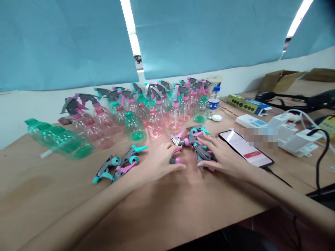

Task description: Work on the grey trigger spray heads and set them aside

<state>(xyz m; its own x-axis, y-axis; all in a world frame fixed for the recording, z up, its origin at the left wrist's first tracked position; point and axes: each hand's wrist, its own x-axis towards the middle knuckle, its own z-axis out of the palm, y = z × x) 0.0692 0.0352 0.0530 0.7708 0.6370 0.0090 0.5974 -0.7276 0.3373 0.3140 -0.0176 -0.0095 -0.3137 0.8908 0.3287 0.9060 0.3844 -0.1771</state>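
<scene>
Both of my hands rest on a brown table (47, 195) among loose spray-trigger heads. My left hand (159, 162) lies flat with fingers stretched toward a small grey and pink trigger head (176, 160). My right hand (222, 155) lies spread over a heap of grey, pink and teal trigger heads (195, 139). Neither hand grips anything. More trigger heads (119, 165) lie to the left of my left hand. Behind them stand several pink and green clear spray bottles (154, 111), some with heads on, and green bottles (60, 139) lie on their sides at the left.
A phone (246, 148) with a lit screen lies right of my right hand, with a cable running off. White power strips and chargers (288, 136), black cables, a green box (246, 104), a small water bottle (214, 101) and cardboard boxes (280, 80) fill the right side. Blue blinds hang behind.
</scene>
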